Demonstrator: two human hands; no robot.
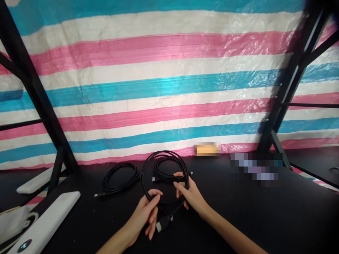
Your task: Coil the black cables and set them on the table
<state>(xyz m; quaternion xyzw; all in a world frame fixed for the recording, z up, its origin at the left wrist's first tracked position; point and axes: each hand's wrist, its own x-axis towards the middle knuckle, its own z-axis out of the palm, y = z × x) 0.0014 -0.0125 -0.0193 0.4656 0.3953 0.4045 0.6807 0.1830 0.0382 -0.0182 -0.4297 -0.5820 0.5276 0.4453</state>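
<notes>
- Counter [212, 204]: black, flat surface; carries the items below.
- First cable coil [114, 191]: black, lies left of centre; connector end points left.
- Second cable coil [161, 176]: black, lies right of the first, near the rear edge.
- White bar [50, 222]: long, lies diagonally at the left side; dark round mark at near end.
- Orange block [207, 149]: rear edge; details pixelated.
- Pixelated item [254, 167]: rear right; identity unreadable.

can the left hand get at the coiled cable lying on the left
Probably yes: nothing seems to block the way across the tabletop from the left hand to that coiled cable, though the hand may first need to release the held loop.
</notes>
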